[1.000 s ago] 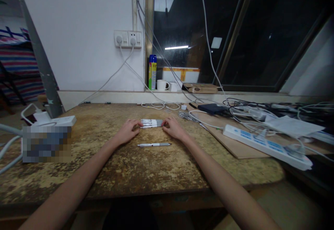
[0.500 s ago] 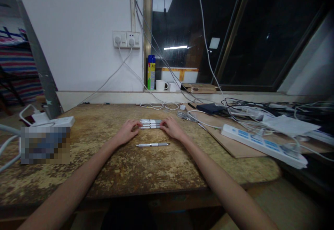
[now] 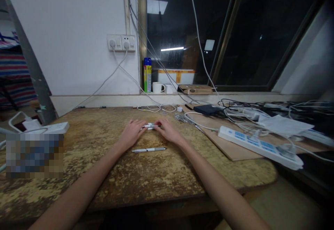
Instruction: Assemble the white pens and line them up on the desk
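A small group of white and grey pens [image 3: 150,126] lies across the worn wooden table [image 3: 156,174], between my two hands. My left hand [image 3: 133,132] has its fingers closed round the left ends of the pens. At the right ends, the fingers of my right hand [image 3: 168,131] are curled in and pinch them. Both hands cover much of the pens, so only their middle part shows. Nearer to me, a single pen [image 3: 149,150] lies apart on the tabletop, roughly parallel to the group.
To the right, a white power strip [image 3: 258,146] rests on a brown board [image 3: 216,143] beside tangled cables. A second power strip [image 3: 56,127] stands at left. A spray can [image 3: 147,75] and a white mug [image 3: 157,87] occupy the window sill.
Both hands have drawn closer together and now cover more of the pens' ends. The view has shifted slightly; the single pen stays lying on the table.
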`<state>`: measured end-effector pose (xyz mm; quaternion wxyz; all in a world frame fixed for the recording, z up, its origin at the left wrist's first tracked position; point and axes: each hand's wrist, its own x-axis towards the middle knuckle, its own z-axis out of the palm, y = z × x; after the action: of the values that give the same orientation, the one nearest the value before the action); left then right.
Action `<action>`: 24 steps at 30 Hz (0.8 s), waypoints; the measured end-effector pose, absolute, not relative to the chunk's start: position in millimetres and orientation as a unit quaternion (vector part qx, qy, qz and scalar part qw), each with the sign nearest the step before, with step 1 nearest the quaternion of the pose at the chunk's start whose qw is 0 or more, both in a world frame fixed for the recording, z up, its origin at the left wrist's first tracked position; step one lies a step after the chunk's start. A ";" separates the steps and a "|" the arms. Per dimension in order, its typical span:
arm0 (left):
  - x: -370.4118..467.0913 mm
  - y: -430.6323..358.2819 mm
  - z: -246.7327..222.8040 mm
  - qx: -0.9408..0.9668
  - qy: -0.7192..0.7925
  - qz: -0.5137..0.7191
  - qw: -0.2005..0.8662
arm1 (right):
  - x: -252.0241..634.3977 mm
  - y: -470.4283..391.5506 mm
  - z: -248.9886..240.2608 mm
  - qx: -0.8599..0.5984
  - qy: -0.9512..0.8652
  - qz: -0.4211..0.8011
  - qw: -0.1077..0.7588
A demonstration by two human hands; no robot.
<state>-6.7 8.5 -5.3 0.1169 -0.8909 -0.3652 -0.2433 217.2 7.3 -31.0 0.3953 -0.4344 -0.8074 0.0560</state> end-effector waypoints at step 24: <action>-14.4 -5.9 1.1 -0.880 -0.429 -0.193 0.068 | 200.6 -16.3 -20.2 -0.461 -0.836 -0.074 0.288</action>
<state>-14.4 -5.9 1.1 0.0677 -0.8800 -0.4287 -0.1929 200.6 -16.3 -20.2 0.2881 -0.4613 -0.8359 -0.0743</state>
